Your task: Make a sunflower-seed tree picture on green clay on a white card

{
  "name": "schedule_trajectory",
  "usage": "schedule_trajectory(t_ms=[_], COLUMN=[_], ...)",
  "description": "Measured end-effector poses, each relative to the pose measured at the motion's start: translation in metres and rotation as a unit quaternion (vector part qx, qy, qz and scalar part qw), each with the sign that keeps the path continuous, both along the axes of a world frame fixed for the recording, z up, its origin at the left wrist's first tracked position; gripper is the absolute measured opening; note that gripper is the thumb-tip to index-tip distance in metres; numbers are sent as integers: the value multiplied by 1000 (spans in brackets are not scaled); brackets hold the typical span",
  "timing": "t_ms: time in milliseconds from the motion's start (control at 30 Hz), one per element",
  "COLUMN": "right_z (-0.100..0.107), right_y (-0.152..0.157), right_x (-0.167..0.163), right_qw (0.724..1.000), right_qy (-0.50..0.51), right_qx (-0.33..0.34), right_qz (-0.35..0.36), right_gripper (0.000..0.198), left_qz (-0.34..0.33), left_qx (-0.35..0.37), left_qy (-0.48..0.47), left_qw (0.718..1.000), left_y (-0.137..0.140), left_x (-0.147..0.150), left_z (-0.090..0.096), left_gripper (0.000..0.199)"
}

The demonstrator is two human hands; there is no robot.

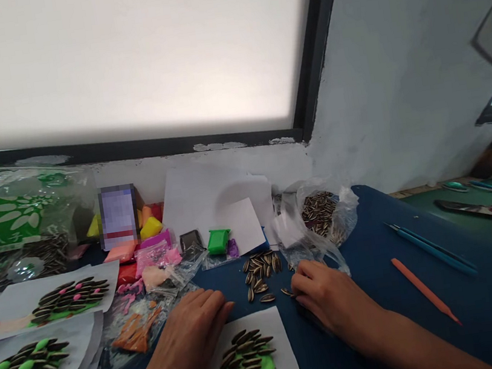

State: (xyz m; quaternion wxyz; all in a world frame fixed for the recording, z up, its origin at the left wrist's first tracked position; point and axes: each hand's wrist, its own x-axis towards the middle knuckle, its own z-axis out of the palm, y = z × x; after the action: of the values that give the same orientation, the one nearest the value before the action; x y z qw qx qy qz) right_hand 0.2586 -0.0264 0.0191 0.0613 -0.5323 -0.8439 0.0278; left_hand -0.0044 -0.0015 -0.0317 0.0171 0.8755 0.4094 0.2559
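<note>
While the left hand point(196, 323), fingers together and loosely bent, underside hidden, covers its left side, one sheet point(282, 341) lies nearest on the tabletop point(368, 240): probably light, bendable, its green clay point(266, 368) easily dented, best taken by a bare corner. Beyond, loose sunflower seeds point(264, 265), likely light, hard-shelled, slick, suited to a pinch across the broad sides; right hand point(322, 290) adjacent, fingers curled nearly closed, hold on any seed impossible to tell. Farther, one seed-filled clear bag point(348, 206), presumably limp, liftable by its rim.
</note>
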Motion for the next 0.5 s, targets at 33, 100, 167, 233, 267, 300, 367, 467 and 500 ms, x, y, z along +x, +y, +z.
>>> schedule_trajectory(t_ms=[33, 100, 167, 233, 267, 300, 367, 467, 500], right_z=[-1, -1, -1, 2, 4, 6, 10, 12, 13], right_y=[0, 1, -1, -4, -6, -9, -14, -19, -19], right_x=[1, 3, 3, 2, 1, -1, -5, -10, -11], right_qw=[1000, 1000, 999, 995, 992, 989, 983, 973, 971], right_qy=[7, 22, 48, 95, 121, 142, 176, 212, 222], right_qx=[2, 7, 9, 7, 2, -9, -42, -84, -92], right_qz=[5, 12, 16, 18, 20, 25, 34, 28, 18], right_gripper=[14, 16, 17, 16, 17, 18, 19, 19, 19], left_qz=[6, 15, 14, 9, 8, 6, 2, 0, 2], left_qx=[-3, -5, -6, -4, -3, -2, -1, -5, -6], left_qy=[-8, -18, -18, -10, -4, 2, 12, 17, 16], left_qw=[1000, 1000, 1000, 1000, 1000, 1000, 1000, 1000, 1000], left_y=[0, -1, -2, -3, -3, -3, -3, -2, -2], left_x=[0, 0, 1, 1, 1, 2, 2, 3, 3], left_z=[0, 1, 3, 4, 4, 4, 4, 2, 1], left_gripper=[41, 43, 43, 43, 43, 42, 41, 40, 40])
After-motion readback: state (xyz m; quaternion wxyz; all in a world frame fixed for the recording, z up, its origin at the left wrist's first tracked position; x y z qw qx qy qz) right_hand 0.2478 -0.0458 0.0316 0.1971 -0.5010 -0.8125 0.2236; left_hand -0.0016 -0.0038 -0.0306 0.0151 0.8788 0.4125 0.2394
